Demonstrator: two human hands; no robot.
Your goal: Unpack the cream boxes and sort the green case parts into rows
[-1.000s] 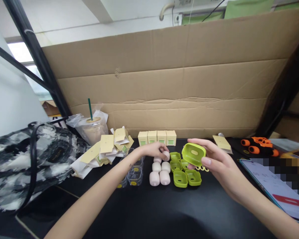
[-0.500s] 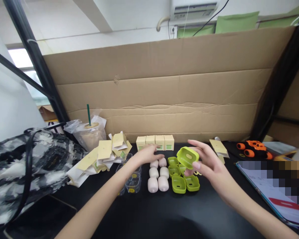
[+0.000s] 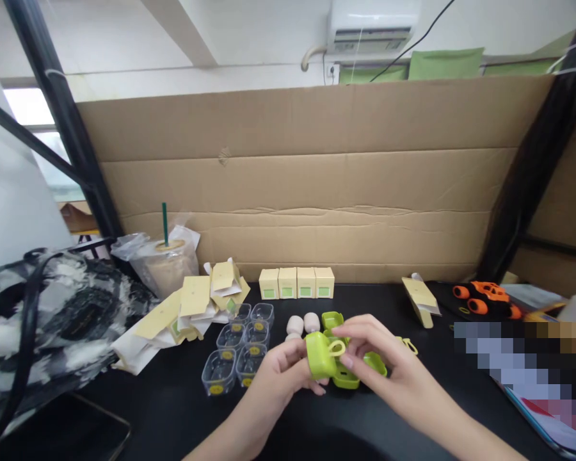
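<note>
Clock set flat, held case at centre, wearer at 6.

Largest: a broad tan creased cardboard panel (image 3: 288, 186), standing along 12. A black smooth tabletop (image 3: 163, 400) beneath everything. At 9, a shaggy black, grey and white fabric bag (image 3: 77, 314). Between 9 and 10, a heap of opened pale-yellow paper cartons (image 3: 194, 304); at 10, beyond it, a plastic-wrapped cup with a green straw (image 3: 168, 262).

Left hand (image 3: 285, 378) reaches in from 7: thumb and fingers clamped on the case's 9 o'clock side. Right hand (image 3: 381, 362) comes from 4: thumb and forefinger tips parted, at the case's 3 o'clock side; cannot tell whether they grip.

Between 2 and 3, well apart, an orange-and-black toy truck (image 3: 487, 298). Near 9, six clear square plastic containers with yellow stickers (image 3: 219, 371). Between 11 and 12, a row of four pale-yellow paper boxes with green labels (image 3: 296, 283). From 1 round to 4, several open lime-green cases (image 3: 333, 319), partly hidden by the right hand.

The held piece, a rounded lime-green plastic case (image 3: 319, 358), sits between both hands above the tabletop. Around 11, pinkish-white rounded capsules (image 3: 295, 325), some hidden by the left hand. Smallest: a yellow-green loop (image 3: 336, 348) on the case's 3 o'clock side, just beside the right thumb tip.
</note>
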